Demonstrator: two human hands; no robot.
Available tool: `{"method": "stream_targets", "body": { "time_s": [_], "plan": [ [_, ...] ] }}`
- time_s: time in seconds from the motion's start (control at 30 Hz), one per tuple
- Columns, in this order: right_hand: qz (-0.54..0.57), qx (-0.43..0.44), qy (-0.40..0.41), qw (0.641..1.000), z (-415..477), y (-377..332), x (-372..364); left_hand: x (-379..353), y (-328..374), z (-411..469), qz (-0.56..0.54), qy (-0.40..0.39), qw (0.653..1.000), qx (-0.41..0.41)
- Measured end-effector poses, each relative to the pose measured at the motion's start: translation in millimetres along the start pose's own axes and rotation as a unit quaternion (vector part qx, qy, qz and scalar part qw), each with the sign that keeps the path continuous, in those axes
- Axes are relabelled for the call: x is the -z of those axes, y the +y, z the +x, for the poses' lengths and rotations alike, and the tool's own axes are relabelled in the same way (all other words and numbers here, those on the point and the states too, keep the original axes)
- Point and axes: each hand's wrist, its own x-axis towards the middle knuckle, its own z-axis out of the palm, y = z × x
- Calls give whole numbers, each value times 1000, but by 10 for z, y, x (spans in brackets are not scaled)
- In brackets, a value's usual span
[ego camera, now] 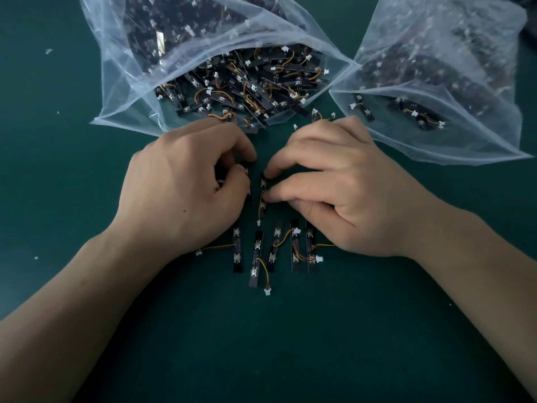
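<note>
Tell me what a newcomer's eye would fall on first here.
Two bare hands meet at centre: the left hand and the right hand each pinch a small black circuit strip. Behind them a large clear plastic bag spills a heap of such strips with orange wires and white plugs. A short row of more strips lies on the dark green table below.

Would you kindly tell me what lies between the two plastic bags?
In the head view, a loose black strip board with its white plug lies on the mat between the left bag and right bag.
</note>
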Motion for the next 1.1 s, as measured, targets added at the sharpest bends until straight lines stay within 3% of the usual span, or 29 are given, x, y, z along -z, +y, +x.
{"method": "stream_targets", "body": {
  "time_s": [0.57,0.73,0.87,0.97,1.1],
  "plan": [
    [-6,-45,-31,998,27,-43,18,-1,-1,-8,-6,-2,1000,-7],
    [29,-47,20,998,9,-50,22,6,14,-11,-7,-2,1000,-1],
    [45,-9,63,997,-2,-131,89,19,22,-9,-11,-5,1000,-5],
    [39,25,49,998,-10,-306,91,23,31,-11,-14,-12,1000,-12],
    [6,-36,39,999,13,-545,34,21,17,-8,-10,-13,1000,-15]
  ]
}}
